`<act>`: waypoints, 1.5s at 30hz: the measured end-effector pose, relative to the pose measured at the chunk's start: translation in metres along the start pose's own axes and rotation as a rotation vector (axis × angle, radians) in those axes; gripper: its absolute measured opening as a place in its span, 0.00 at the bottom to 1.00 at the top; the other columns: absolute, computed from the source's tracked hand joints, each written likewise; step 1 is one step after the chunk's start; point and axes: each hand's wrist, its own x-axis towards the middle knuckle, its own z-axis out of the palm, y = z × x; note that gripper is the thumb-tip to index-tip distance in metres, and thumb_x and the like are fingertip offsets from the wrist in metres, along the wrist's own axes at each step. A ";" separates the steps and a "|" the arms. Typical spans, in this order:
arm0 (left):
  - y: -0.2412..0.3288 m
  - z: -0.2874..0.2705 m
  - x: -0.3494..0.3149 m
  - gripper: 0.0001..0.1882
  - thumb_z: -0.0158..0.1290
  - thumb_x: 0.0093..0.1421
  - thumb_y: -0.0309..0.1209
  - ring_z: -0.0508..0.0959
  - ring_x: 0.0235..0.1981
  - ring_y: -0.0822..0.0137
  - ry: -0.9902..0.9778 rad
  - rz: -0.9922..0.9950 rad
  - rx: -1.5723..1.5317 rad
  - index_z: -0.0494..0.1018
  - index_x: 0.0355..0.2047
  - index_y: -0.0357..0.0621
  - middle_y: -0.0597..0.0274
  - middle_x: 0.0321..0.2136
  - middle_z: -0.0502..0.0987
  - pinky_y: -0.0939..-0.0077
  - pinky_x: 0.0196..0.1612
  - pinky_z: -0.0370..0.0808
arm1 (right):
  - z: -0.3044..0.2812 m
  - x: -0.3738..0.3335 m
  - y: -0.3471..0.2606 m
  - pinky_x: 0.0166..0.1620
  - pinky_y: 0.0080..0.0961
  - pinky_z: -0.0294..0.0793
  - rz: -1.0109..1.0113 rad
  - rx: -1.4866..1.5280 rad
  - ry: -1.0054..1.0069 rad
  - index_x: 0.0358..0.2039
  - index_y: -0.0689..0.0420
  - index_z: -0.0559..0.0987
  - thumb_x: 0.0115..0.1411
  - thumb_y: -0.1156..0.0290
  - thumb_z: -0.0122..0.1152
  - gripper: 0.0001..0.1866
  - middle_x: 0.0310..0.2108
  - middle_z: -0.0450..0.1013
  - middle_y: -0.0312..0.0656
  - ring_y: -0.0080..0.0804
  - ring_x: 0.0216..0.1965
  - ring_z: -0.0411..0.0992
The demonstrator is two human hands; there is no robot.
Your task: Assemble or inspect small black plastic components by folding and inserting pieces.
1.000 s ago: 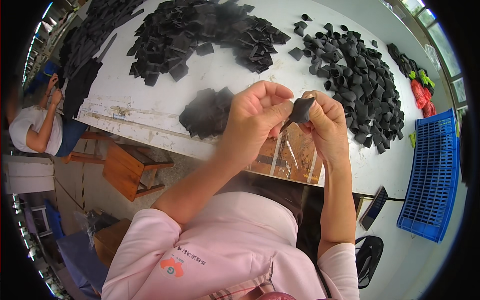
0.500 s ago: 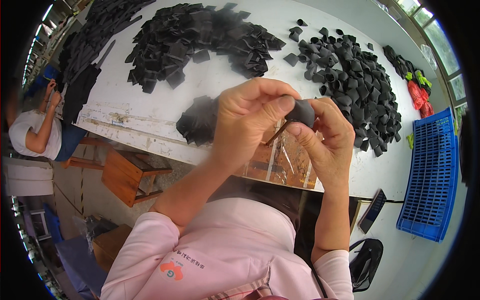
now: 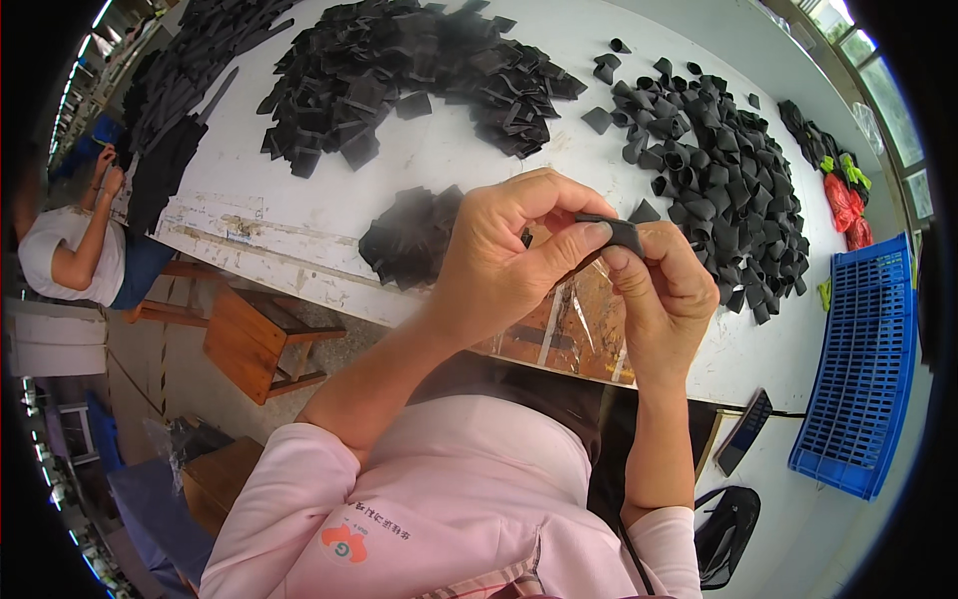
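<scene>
Item 1. At six o'clock I logged a pale pink short-sleeved shirt point(image 3: 469, 499), the wearer's own, both forearms rising from it.

Item 2. Left hand point(image 3: 509, 260), just above centre: fingers curled, thumb and fingertips pinching one end of a small flat black fabric piece point(image 3: 614, 232).

Item 3. Right hand point(image 3: 664, 295), at its three o'clock and touching it: thumb and forefinger clamped on the other end of the same piece. The piece was held in the air between both hands, above the near edge of a worn white worktable point(image 3: 299, 210).

Item 4. A small heap of black fabric pieces point(image 3: 409, 240) lay on the table just at nine o'clock of the left hand.

Item 5. A pile of folded black fabric loops point(image 3: 728, 180) spread at one o'clock of the hands.

Item 6. A broad pile of flat black fabric squares point(image 3: 419, 70) lay farther, at eleven o'clock.

Item 7. A blue slatted plastic crate point(image 3: 858, 369) stood at three o'clock, well apart from the hands.

Item 8. A low brown wooden stool point(image 3: 259, 339) stood at eight o'clock under the table edge.

Item 9. Another person in a white top point(image 3: 70, 250) sat at nine o'clock, far off.
</scene>
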 end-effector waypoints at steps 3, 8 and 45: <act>-0.005 -0.006 0.003 0.06 0.50 0.53 0.19 0.73 0.30 0.75 -0.004 0.078 0.090 0.71 0.33 0.32 0.56 0.30 0.74 0.84 0.35 0.71 | -0.003 0.008 -0.019 0.23 0.12 0.59 0.306 0.263 -0.088 0.26 0.64 0.75 0.46 0.76 0.62 0.07 0.18 0.69 0.35 0.16 0.19 0.61; -0.015 -0.020 0.007 0.07 0.52 0.52 0.20 0.73 0.30 0.76 0.064 -0.110 -0.418 0.71 0.32 0.32 0.58 0.29 0.75 0.84 0.36 0.71 | -0.013 0.019 -0.025 0.21 0.14 0.59 0.117 -0.104 -0.163 0.23 0.65 0.76 0.47 0.74 0.62 0.06 0.17 0.68 0.36 0.18 0.17 0.62; 0.013 -0.004 0.021 0.06 0.53 0.48 0.17 0.73 0.26 0.75 -0.149 0.314 0.420 0.75 0.27 0.37 0.58 0.27 0.75 0.86 0.29 0.69 | -0.016 0.017 -0.006 0.20 0.15 0.59 0.120 0.011 -0.205 0.25 0.64 0.76 0.46 0.77 0.60 0.05 0.16 0.68 0.38 0.21 0.16 0.63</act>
